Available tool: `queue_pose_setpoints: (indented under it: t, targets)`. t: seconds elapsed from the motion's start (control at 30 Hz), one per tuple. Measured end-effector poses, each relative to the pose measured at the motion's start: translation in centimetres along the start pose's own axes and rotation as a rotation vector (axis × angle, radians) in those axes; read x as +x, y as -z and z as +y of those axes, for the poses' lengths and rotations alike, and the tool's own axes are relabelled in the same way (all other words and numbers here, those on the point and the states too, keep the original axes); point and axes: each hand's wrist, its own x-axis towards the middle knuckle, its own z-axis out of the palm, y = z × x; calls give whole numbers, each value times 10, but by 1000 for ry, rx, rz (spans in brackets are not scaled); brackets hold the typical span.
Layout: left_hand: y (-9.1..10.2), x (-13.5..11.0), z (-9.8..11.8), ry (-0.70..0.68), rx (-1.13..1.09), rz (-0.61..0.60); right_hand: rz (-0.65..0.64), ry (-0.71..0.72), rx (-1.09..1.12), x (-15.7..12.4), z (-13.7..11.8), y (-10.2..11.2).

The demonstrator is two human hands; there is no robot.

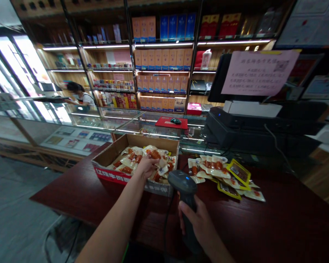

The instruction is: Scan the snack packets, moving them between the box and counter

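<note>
Left hand: the left hand sits in the cardboard box, fingers curled down onto the packets; whether it is gripping 1 of them cannot be told from this view.

Right hand: the right hand is closed around the grip of a handheld barcode scanner, its head raised and pointing forward, with a small blue light showing on top.

Packets: vacuum-sealed packets of orange-red sausage fill the box, and a loose pile of similar packets lies on the counter to the right of it, some with yellow-bordered labels.

Cable: a dark scanner cable hangs down from the scanner towards the lower edge of the view.

Risk: the look-alike packets, boxed and loose, lie close together, so 1 could easily be scanned twice or missed. Glare on the shiny film could spoil a read. The hanging cable could catch on the box or the left arm.

Rest: a glass display case runs behind the counter, with a black till and a pink notice to the right. A co-worker stands far off beyond the case, before shelves of boxed goods.
</note>
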Motion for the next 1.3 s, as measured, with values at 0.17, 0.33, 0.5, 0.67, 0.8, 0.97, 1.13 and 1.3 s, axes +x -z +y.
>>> queue_pose_setpoints:
  t: [0.17,0.33,0.5,0.67,0.8,0.97,1.13,1.3]
  targets:
    - [5,1,3,90,-47,-16,42,-3,35,0,3,0]
    - [7,2,4,113,-63,-40,48,-12,39,1,3,1]
    - [6,0,4,94,-54,-47,37,-24,40,0,6,-3]
    - [6,-3,3,96,-35,-89,34,-13,34,-1,7,-3]
    - [7,1,2,91,-42,-53,42,-16,52,-2,7,0]
    - [2,2,6,107,-98,-75,112,-12,81,-3,2,17]
    - [-27,-2,5,184,-88,-174,241,-2,114,-7,-8,50]
    - [-86,3,-23,122,15,-322,359,54,121,-18,-19,89]
